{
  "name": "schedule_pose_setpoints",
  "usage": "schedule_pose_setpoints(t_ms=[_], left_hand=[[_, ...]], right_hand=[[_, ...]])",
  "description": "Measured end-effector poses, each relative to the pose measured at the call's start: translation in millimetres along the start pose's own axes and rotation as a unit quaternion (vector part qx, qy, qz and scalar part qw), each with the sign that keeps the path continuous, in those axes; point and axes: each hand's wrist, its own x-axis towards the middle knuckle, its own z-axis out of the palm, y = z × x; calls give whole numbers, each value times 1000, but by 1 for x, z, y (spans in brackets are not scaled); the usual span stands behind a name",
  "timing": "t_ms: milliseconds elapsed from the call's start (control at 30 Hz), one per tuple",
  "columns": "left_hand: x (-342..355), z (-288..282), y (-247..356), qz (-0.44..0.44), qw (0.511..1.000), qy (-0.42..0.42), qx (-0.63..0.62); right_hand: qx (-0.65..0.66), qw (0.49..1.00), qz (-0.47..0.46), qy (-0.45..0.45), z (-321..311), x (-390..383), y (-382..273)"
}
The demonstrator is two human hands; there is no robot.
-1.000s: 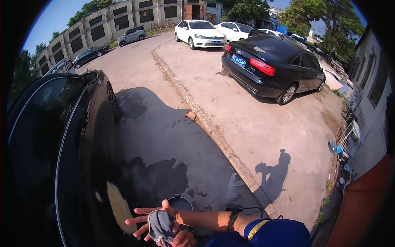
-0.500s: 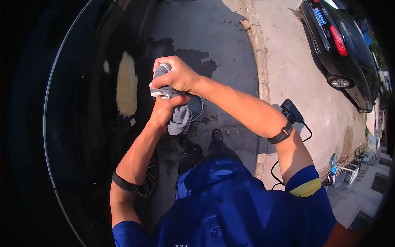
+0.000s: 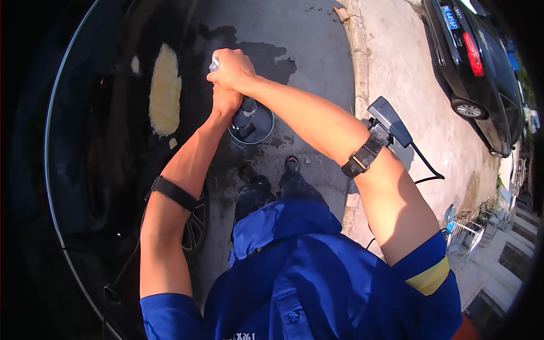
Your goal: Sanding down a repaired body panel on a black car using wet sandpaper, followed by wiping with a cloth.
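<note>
Both my hands are clenched on a grey cloth (image 3: 245, 115) twisted into a tight rope. My right hand (image 3: 232, 68) grips its upper end, where a pale tip pokes out of the fist. Just below, my left hand (image 3: 225, 102) grips the middle. The dark lower end hangs over a round dark bucket (image 3: 266, 128) standing on wet concrete. A black strap circles my left forearm, and a grey device (image 3: 390, 121) with a cable is strapped to my right wrist.
The glossy body of a black car (image 3: 102, 170) fills the left side, with a bright yellowish patch (image 3: 165, 90) and a wheel (image 3: 196, 224) by my legs. My shoes (image 3: 291, 171) stand beside the bucket. A curb (image 3: 358, 62) runs right of it; another black car (image 3: 481, 62) is parked beyond.
One second ago the view looked out over the street; it now looks down. The cloth, hanging loose under my hands half a second ago, is now twisted tight over the bucket.
</note>
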Motion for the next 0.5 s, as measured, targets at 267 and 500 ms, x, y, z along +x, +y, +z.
schedule_pose_setpoints(t_ms=[267,500], left_hand=[[-10,0,10,89,973,34,212],[-45,9,17,161,947,103,259]], right_hand=[[21,993,79,81,-9,-4,-2],[262,961,75,-38,-10,19,40]])
